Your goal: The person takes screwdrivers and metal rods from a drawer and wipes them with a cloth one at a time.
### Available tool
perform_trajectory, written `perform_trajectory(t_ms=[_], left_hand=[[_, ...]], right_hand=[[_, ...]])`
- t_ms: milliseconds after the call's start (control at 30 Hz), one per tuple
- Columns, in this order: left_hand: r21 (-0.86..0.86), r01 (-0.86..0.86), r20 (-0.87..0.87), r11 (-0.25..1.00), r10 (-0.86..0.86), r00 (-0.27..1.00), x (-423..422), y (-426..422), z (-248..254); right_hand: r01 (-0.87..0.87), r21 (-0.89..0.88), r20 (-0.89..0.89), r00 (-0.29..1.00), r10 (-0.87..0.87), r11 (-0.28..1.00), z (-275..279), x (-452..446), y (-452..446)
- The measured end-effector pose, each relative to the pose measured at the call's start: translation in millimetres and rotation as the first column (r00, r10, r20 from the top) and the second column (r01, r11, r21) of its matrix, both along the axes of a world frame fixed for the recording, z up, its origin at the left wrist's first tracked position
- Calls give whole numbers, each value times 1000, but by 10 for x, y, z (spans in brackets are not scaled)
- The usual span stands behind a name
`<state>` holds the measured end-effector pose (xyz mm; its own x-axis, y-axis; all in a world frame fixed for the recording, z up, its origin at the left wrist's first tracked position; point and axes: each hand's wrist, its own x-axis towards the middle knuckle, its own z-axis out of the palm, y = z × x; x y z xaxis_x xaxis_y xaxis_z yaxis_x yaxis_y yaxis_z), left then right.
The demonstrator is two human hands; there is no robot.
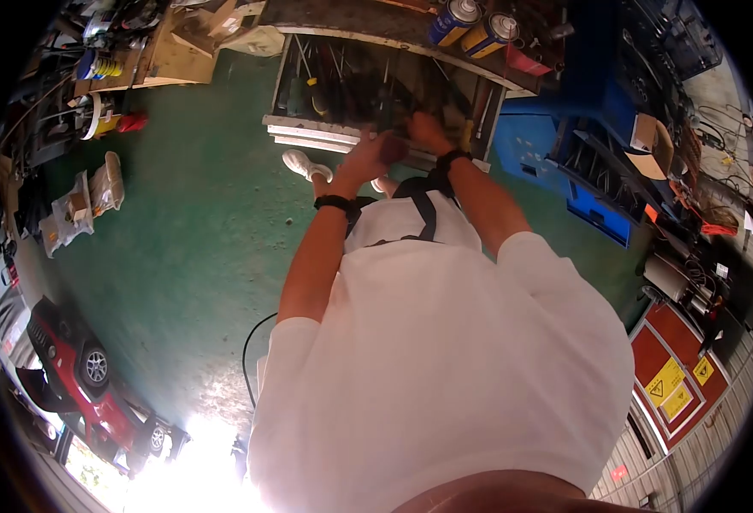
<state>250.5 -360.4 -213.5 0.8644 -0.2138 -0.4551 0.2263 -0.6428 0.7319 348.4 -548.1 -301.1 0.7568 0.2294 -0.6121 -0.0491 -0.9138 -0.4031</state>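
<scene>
My left hand (364, 160) is closed at the front edge of an open drawer (317, 130). A dark reddish-brown rounded thing (394, 149) shows against its fingers; I cannot make out its kind. Just to the right, my right hand (429, 132) reaches over the drawer's front part, its fingers pointing inward and lost in shadow. Long-handled hand tools, which look like screwdrivers (385, 101), lie in the drawer beyond both hands. A dark tool with yellow parts (318, 98) lies toward its left side.
Spray cans (455, 19) stand on the workbench (368, 19) above the drawer. A blue tool cabinet (526, 141) is to the right. Plastic-wrapped parcels (77, 205) lie on the green floor (197, 188) at left. A red car (86, 376) is at lower left.
</scene>
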Motion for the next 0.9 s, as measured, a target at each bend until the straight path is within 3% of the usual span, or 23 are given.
perform_trajectory(t_ms=[200, 267, 467, 500, 567, 667, 800, 900], left_hand=[[38, 130, 11, 991, -130, 991, 140, -38, -119], [30, 148, 38, 989, -149, 988, 152, -20, -130], [-36, 87, 111, 996, -83, 990, 99, 158, 55], [-24, 88, 99, 996, -86, 991, 71, 185, 77], [-4, 81, 84, 997, -80, 993, 28, 256, 117], [16, 68, 96, 998, -69, 993, 19, 363, 124], [-6, 72, 115, 997, -71, 991, 14, 470, 98], [-20, 40, 54, 999, -39, 998, 51, 470, 222]], right_hand=[[87, -2, 78, 993, -86, 996, 86, -67, -15], [119, 151, 142, 980, -141, 981, 71, -73, -35], [163, 259, 184, 959, -214, 952, 61, -4, 115], [166, 260, 183, 959, -217, 951, 65, 36, 165], [219, 429, 65, 960, -272, 876, 73, 100, 253], [259, 395, 83, 945, -315, 881, 250, 127, 421], [292, 462, 30, 938, -344, 837, -10, 127, 403], [243, 390, 102, 947, -304, 888, -14, 119, 286]])
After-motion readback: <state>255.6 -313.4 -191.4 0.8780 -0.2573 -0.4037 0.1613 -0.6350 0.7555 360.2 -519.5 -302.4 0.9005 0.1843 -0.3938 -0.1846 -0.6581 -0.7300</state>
